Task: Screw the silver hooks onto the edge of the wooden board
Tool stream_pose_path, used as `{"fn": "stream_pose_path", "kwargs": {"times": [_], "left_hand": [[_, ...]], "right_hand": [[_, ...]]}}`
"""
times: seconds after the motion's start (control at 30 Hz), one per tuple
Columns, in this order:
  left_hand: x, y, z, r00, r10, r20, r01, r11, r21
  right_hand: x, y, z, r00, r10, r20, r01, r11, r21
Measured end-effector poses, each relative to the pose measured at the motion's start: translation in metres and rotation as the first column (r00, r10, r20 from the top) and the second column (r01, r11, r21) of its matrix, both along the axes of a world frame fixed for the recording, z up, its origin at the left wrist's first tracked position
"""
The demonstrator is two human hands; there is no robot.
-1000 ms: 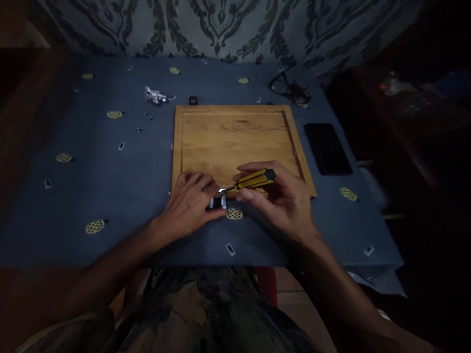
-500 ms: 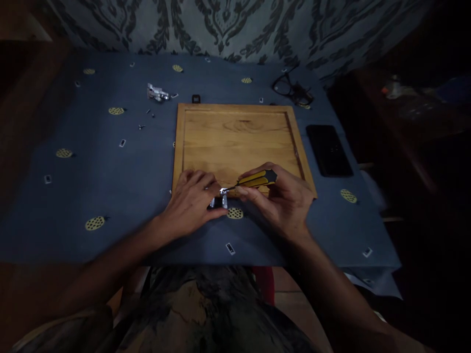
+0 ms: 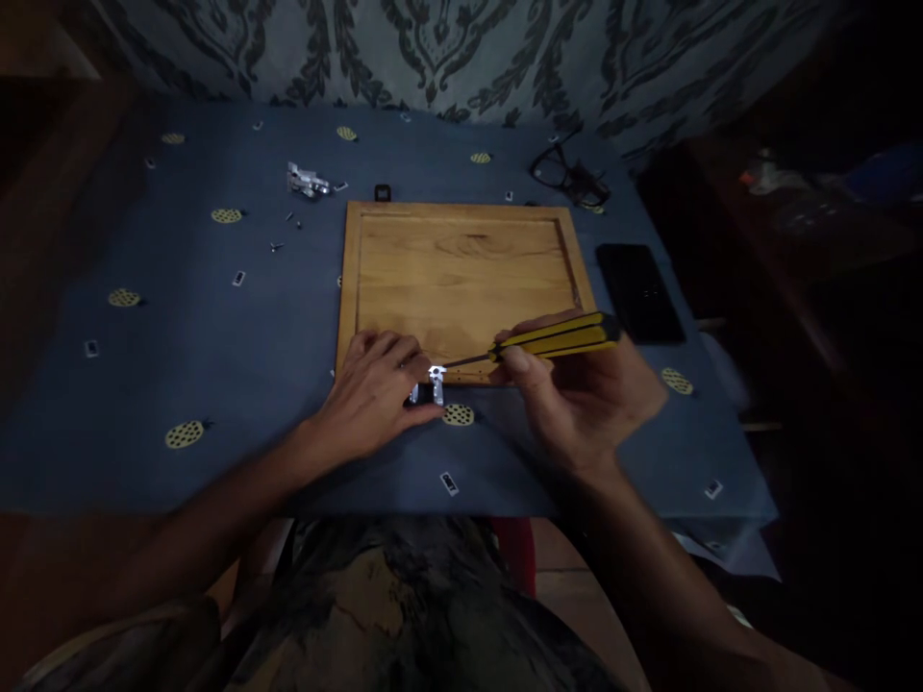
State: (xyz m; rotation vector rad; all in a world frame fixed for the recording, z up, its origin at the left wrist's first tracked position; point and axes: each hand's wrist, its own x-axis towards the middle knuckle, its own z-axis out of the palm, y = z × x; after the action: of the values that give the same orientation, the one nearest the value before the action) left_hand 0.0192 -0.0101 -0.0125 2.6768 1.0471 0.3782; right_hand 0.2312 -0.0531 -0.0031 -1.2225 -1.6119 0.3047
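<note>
A framed wooden cabinet door [image 3: 461, 269] lies flat, and a shiny metal hinge [image 3: 436, 384] sits at its near edge. My left hand [image 3: 371, 394] presses on the door around the hinge, fingers on top and thumb below, partly hiding it. My right hand [image 3: 584, 394] grips the yellow and black handle of a screwdriver [image 3: 555, 336]. The screwdriver's shaft points left, and its tip is at or very close to the hinge's upper end; contact is hard to make out.
Beyond the door's far left corner lie another metal hinge [image 3: 309, 181] and several small screws [image 3: 276, 247]. A small black square piece [image 3: 383, 192] is behind the door. Eyeglasses [image 3: 569, 178] and a black phone [image 3: 640, 293] lie to the right on the blue tablecloth [image 3: 237, 336].
My right hand has drawn back to the right with the screwdriver, so more of its handle and shaft shows. My left hand keeps its place on the hinge.
</note>
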Motion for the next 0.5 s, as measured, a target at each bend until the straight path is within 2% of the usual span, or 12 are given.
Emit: {"fn": "stream_pose_path", "kwargs": {"times": [0.07, 0.13, 0.5], "left_hand": [[0.000, 0.000, 0.000, 1.000, 0.002, 0.001, -0.002, 1.000, 0.000], [0.000, -0.001, 0.001, 1.000, 0.002, -0.004, -0.002, 1.000, -0.002], [0.000, 0.000, 0.000, 1.000, -0.007, 0.003, 0.007, 1.000, -0.010]], "right_hand": [[-0.004, 0.002, 0.001, 0.998, -0.053, 0.024, 0.051, 0.996, 0.072], [-0.006, 0.004, 0.000, 0.998, -0.047, 0.042, 0.043, 0.994, 0.104], [-0.007, 0.008, -0.010, 1.000, 0.008, 0.000, -0.008, 0.998, 0.055]]}}
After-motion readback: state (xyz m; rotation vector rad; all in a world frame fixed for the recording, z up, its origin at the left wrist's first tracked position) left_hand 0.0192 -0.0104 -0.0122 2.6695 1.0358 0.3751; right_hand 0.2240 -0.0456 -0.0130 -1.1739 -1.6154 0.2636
